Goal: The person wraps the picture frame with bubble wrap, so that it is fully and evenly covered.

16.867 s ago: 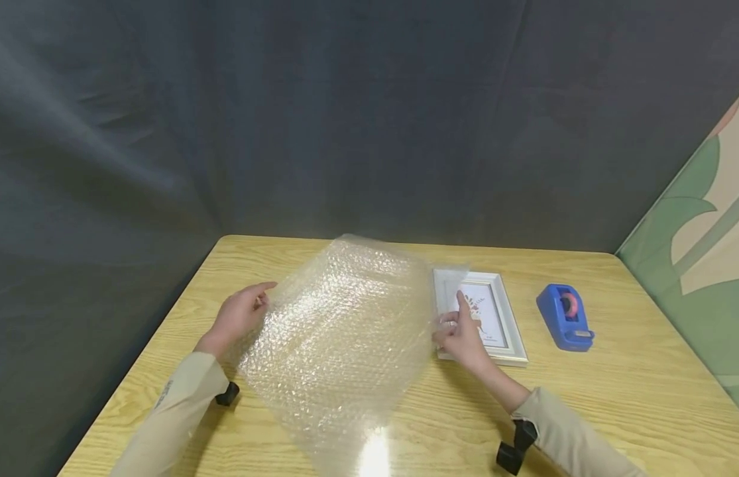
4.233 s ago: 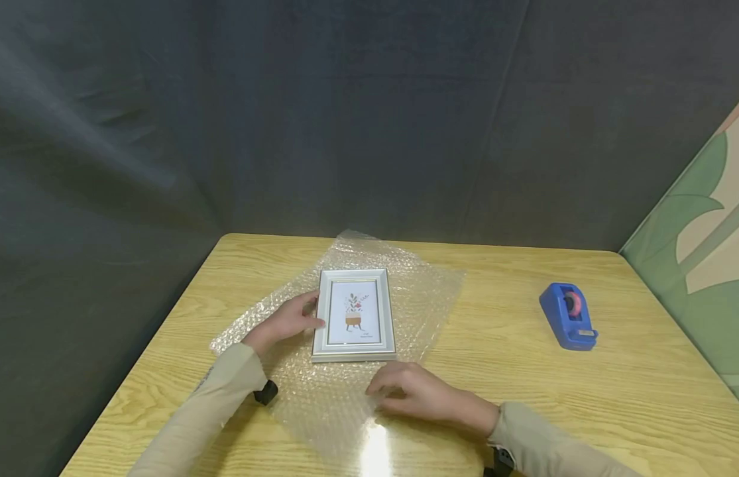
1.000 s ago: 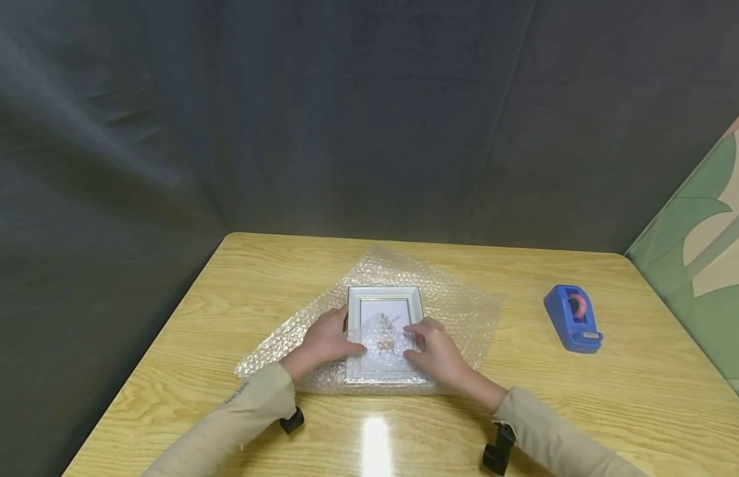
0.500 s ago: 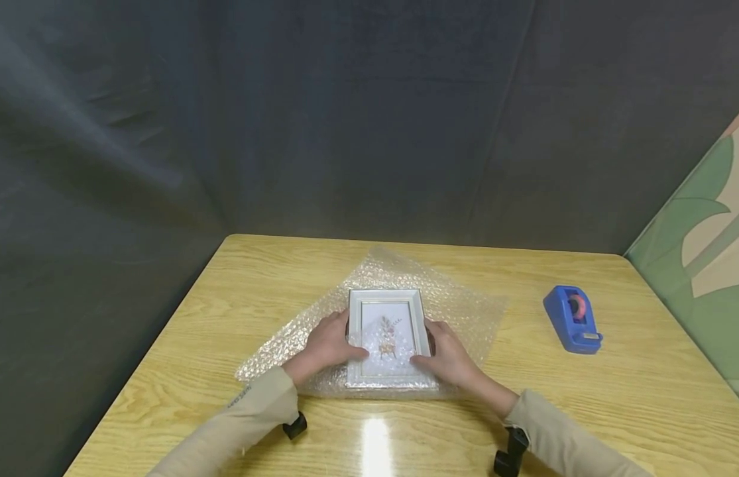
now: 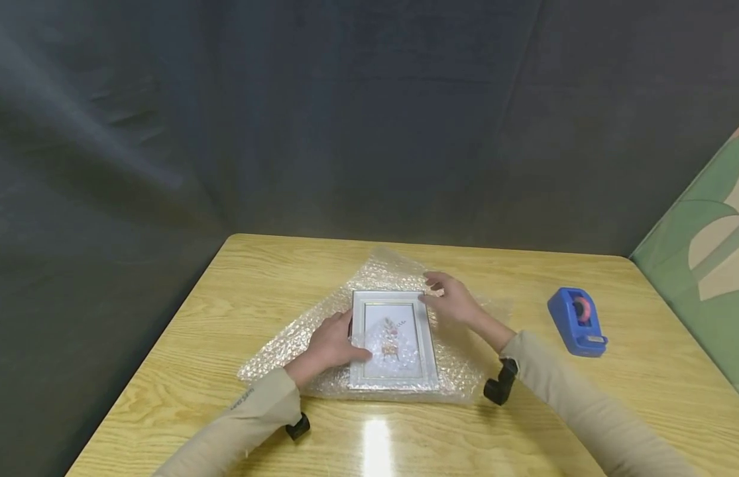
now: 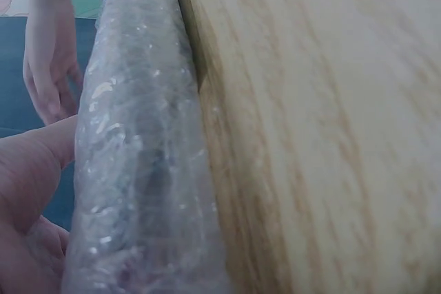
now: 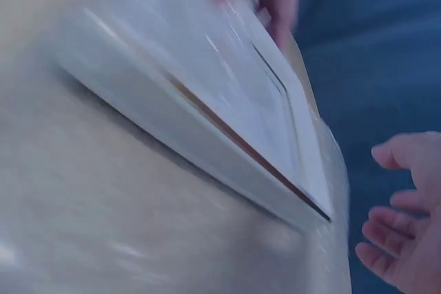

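Observation:
A white picture frame (image 5: 388, 295) with a plant print lies on a sheet of clear bubble wrap (image 5: 369, 275). The wrap's near part is folded up over the lower portion of the frame, as the left wrist view shows along the covered near edge. My left hand (image 5: 333, 344) holds the frame's left side, thumb on top over the wrap and fingers at the edge, partly hidden. At the far right corner hovers my right hand (image 5: 455, 301), its fingers loosely bent. The right wrist view shows this right hand (image 7: 410, 218) spread beside the frame, holding nothing.
To the right on the wooden table (image 5: 631, 397) stands a blue tape dispenser (image 5: 578, 321) with a pink roll. A dark curtain (image 5: 369, 119) hangs behind the table, and a leaf-patterned panel (image 5: 715, 265) borders the right side.
The frame was moved onto the bubble wrap, and the wrap's near part was folded over it. Just now my right hand left the frame's right side for its far right corner; my left hand stayed.

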Demonstrator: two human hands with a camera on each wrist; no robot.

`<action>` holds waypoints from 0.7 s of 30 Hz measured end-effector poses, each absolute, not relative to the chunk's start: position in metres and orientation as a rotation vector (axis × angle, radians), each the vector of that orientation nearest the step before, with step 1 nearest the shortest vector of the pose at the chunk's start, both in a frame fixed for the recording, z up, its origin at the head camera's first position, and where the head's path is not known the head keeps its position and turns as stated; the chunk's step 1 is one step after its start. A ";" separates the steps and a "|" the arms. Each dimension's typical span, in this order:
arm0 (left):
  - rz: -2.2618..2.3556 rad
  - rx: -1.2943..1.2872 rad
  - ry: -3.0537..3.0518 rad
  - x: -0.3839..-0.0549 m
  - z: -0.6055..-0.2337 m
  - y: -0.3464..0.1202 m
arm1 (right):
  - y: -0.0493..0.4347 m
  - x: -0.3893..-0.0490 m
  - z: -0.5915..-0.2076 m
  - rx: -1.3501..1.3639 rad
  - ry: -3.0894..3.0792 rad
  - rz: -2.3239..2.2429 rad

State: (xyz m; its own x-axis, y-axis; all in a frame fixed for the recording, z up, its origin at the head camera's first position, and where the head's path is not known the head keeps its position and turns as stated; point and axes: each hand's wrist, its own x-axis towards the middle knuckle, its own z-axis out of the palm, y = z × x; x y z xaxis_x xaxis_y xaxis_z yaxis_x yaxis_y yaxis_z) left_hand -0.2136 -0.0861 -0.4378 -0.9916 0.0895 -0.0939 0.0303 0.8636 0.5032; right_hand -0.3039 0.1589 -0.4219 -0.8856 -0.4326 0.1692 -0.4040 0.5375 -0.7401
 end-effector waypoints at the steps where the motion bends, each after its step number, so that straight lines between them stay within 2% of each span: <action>1: 0.790 0.097 2.922 -0.214 -0.438 -0.086 | 0.159 -0.313 -0.421 -0.747 2.719 -1.294; 9: 0.806 0.127 2.937 -0.215 -0.438 -0.085 | 0.156 -0.366 -0.429 -0.758 2.677 -1.198; 21: 0.822 0.142 2.933 -0.215 -0.439 -0.087 | 0.148 -0.392 -0.453 -0.686 2.676 -1.134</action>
